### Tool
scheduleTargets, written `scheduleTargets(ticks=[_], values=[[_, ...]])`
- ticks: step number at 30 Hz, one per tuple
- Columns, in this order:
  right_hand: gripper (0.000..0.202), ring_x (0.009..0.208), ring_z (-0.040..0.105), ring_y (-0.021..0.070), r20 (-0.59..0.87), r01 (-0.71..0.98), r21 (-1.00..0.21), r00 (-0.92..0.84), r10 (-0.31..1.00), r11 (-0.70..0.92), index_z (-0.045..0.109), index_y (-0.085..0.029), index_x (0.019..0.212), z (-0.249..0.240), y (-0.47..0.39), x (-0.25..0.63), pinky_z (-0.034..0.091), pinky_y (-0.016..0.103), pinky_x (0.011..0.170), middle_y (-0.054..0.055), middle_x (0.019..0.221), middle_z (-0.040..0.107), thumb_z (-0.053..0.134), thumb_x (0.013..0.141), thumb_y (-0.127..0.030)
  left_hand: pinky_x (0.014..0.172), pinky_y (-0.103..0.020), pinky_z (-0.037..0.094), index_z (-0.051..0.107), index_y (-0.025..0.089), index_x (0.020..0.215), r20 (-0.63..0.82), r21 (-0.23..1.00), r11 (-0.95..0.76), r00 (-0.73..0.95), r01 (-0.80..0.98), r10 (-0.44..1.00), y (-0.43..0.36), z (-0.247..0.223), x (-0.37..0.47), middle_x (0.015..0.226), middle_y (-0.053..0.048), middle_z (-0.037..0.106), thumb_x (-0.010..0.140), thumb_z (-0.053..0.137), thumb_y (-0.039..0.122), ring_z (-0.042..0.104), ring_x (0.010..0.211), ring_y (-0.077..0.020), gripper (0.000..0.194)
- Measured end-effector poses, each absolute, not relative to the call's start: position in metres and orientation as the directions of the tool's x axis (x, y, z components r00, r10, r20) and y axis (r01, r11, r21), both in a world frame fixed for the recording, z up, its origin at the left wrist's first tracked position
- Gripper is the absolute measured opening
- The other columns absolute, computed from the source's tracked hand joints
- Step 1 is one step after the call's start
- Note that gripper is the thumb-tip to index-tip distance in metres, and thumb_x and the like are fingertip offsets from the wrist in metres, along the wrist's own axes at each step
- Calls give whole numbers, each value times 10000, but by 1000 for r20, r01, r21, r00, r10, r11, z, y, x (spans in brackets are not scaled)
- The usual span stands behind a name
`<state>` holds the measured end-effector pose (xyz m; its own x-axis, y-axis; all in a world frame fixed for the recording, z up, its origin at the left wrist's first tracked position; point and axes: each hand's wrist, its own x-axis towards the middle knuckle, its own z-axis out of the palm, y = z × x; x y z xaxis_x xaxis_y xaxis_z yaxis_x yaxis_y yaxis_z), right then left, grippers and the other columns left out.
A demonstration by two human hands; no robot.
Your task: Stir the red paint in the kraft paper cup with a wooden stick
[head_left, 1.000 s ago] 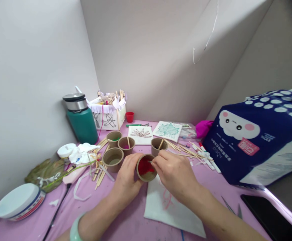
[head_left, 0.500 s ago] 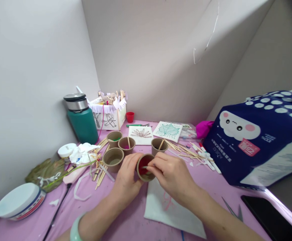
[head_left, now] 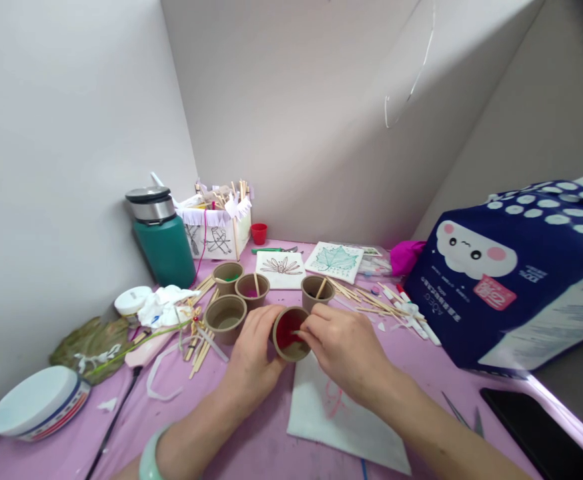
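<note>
While the left hand (head_left: 254, 350) wraps the side of the red cup (head_left: 290, 333) and keeps it tipped toward the person, the right hand (head_left: 344, 347) has its fingertips pinched narrow over the cup's mouth, seemingly on a thin stick; too small to be sure what it is. Compared with a second ago the pinch has slid slightly leftward across the rim and sunk a little deeper, then eased back; the cup itself has barely shifted in the left hand's grip. Judgement: the motion reads as stirring or loading colour from the red inside, a small repeated stroke, not a lift-out. Red coats the cup's inner wall; a duller patch sits at its bottom. Just below the right hand lies a white sheet (head_left: 344, 417) with faint pink marks, touching or nearly under the wrist. Beyond the left hand stand more brown cups (head_left: 225, 317), close together, some with sticks in them. Farther off past both hands: two leaf prints (head_left: 335, 260), loose sticks (head_left: 366, 301), a green flask (head_left: 164, 237). Well right of the right hand, a blue pack (head_left: 516, 273). Counter (head_left: 251, 447) is pink, smudged.
</note>
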<state>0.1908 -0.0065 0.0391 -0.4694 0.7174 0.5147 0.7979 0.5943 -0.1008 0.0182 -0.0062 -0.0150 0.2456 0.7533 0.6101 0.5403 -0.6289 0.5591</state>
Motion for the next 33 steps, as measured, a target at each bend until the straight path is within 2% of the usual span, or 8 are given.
scheduleTargets(ticks=[2, 4, 9, 10, 16, 22, 28, 33], values=[[202, 553, 463, 110, 567, 825, -25, -454, 688, 565, 614, -163, 659, 37, -6, 191, 238, 280, 521, 0, 655, 576, 537, 845, -147, 967, -377, 419, 448, 224, 1224, 614, 560, -633, 246, 535, 750, -6, -16, 18, 1197, -67, 542, 786, 613, 152, 488, 1119, -221, 474], [216, 548, 456, 111, 583, 825, -6, -457, 672, 566, 603, -163, 645, 36, -7, 190, 224, 287, 517, 0, 641, 566, 526, 846, -142, 970, -375, 417, 447, 225, 1224, 617, 563, -636, 243, 528, 749, -5, -16, 18, 1197, -64, 542, 782, 612, 140, 489, 1118, -217, 479], [140, 597, 512, 99, 486, 747, -187, -493, 721, 638, 636, -173, 701, 40, -11, 188, 269, 264, 536, -15, 707, 602, 594, 834, -184, 954, -366, 426, 445, 233, 1213, 614, 588, -627, 221, 512, 757, -6, -15, 19, 1176, -55, 547, 791, 626, 174, 500, 1098, -208, 463], [142, 596, 511, 99, 487, 748, -183, -495, 720, 638, 636, -172, 699, 40, -11, 189, 270, 265, 536, -15, 706, 602, 592, 835, -182, 952, -364, 427, 444, 236, 1214, 613, 591, -626, 221, 509, 758, -6, -15, 19, 1176, -53, 547, 792, 624, 173, 501, 1097, -206, 463], [242, 541, 447, 117, 604, 809, 35, -485, 632, 587, 580, -161, 618, 35, -9, 189, 222, 296, 517, 5, 622, 552, 503, 846, -132, 952, -360, 430, 445, 241, 1215, 605, 603, -622, 222, 499, 765, -6, -15, 18, 1184, -47, 546, 772, 616, 122, 505, 1103, -202, 490], [155, 608, 517, 107, 514, 754, -144, -497, 699, 641, 637, -173, 726, 39, -13, 187, 265, 269, 534, -4, 716, 604, 551, 854, -186, 954, -376, 432, 443, 236, 1225, 611, 607, -621, 208, 497, 764, -5, -16, 18, 1184, -59, 545, 794, 609, 170, 510, 1104, -212, 466], [221, 545, 432, 114, 592, 831, 38, -466, 658, 555, 587, -163, 639, 37, -7, 192, 213, 292, 521, 3, 634, 554, 505, 841, -130, 956, -366, 434, 445, 245, 1227, 591, 610, -613, 227, 502, 774, -5, -16, 19, 1200, -50, 543, 766, 620, 122, 507, 1114, -208, 508], [196, 560, 457, 105, 540, 762, -35, -530, 654, 646, 586, -169, 650, 36, -11, 188, 227, 281, 517, -10, 653, 568, 522, 832, -135, 950, -386, 440, 449, 238, 1223, 593, 611, -607, 214, 509, 776, -6, -16, 19, 1188, -63, 552, 792, 610, 171, 518, 1104, -220, 465]])
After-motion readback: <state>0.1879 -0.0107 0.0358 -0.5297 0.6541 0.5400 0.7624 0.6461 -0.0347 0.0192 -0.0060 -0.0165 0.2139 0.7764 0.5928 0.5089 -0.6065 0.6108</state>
